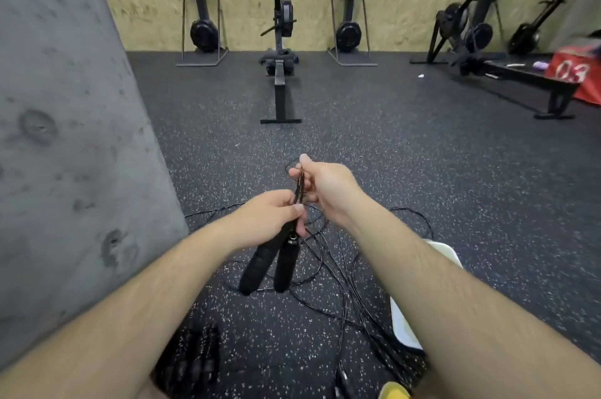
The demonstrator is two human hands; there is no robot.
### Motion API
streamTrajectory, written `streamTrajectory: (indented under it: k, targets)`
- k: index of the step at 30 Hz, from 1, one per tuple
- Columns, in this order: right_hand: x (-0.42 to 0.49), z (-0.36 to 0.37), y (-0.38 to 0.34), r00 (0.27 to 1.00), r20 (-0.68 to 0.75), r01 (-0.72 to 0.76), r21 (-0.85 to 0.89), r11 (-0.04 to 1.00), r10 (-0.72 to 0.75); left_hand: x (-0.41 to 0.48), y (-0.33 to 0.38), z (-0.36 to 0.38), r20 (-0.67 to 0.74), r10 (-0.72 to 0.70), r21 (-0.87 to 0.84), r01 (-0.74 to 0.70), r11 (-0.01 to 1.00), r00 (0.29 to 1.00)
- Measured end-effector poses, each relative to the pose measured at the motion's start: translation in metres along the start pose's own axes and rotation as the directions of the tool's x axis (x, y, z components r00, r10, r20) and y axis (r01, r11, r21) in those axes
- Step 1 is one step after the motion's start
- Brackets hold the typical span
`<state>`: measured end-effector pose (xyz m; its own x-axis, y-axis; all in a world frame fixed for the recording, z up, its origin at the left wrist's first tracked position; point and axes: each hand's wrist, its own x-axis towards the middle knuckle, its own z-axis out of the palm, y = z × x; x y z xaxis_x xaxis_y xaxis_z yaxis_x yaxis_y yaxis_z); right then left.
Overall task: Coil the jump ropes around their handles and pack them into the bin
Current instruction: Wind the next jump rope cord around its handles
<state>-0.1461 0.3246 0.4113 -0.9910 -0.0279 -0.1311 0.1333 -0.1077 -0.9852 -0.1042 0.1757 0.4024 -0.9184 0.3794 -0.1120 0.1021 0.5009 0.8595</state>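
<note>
My left hand (271, 214) is closed round the top of both handles (270, 263), held side by side, long axis slanting down toward me. My right hand (325, 190), just beyond and above, pinches the rope (300, 182). The slack lies tangled on the floor (422, 154); the bin (406, 327) sits under my right forearm.

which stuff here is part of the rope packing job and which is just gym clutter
Job: the two black handles in the left hand, rope pinched by the right hand, loose ropes on the floor, white bin.

Lying about: rowing machine, red box.
</note>
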Motion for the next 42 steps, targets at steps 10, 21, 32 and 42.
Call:
streamTrajectory:
  k: [10,21,32,42]
  targets:
    - [-0.021,-0.001,0.000,0.933,0.351,0.091,-0.439,0.894,0.077,0.029,0.016,-0.019,-0.181,-0.185,-0.666,0.018,0.746,0.966]
    - [0.021,0.002,0.020,0.967,0.102,0.224,-0.781,0.583,-0.235,-0.003,0.015,-0.017,-0.224,0.091,-0.285,-0.155,0.946,0.970]
    - [-0.009,0.018,-0.030,0.903,0.186,0.426,-0.505,0.751,-0.387,0.022,-0.012,-0.013,-0.256,0.001,0.028,0.006,1.000,0.967]
    - [-0.007,-0.002,0.009,0.921,0.380,0.259,-0.765,0.590,0.088,0.024,0.004,-0.037,-0.399,0.129,-0.323,-0.270,0.907,0.908]
